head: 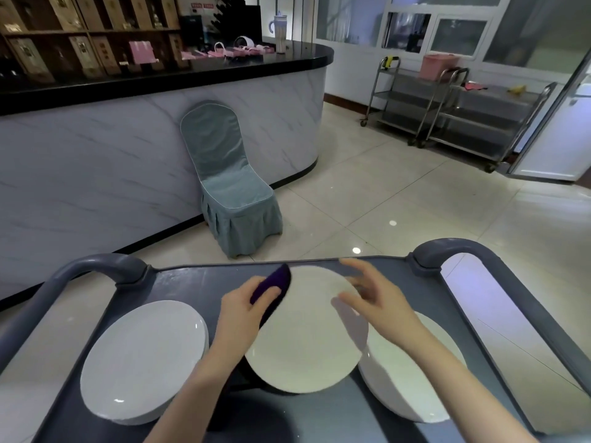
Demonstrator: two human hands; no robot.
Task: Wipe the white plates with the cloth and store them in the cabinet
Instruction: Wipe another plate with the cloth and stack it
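Observation:
A white plate (303,340) is tilted up above the middle of the grey cart tray (192,282). My left hand (243,311) grips a dark purple cloth (275,279) at the plate's left rim, and the cloth folds over the edge. My right hand (374,298) hovers over the plate's upper right rim, blurred, with its fingers spread; I cannot tell whether it touches the plate. A stack of white plates (140,359) lies on the tray at the left. Another stack of plates (403,388) lies at the right, partly under my right forearm. No cabinet is in view.
The cart has raised grey handles at both far corners. Beyond it, a chair (230,193) with a teal cover stands against a curved marble-fronted counter (96,155). Steel trolleys (447,113) stand at the far right on the tiled floor.

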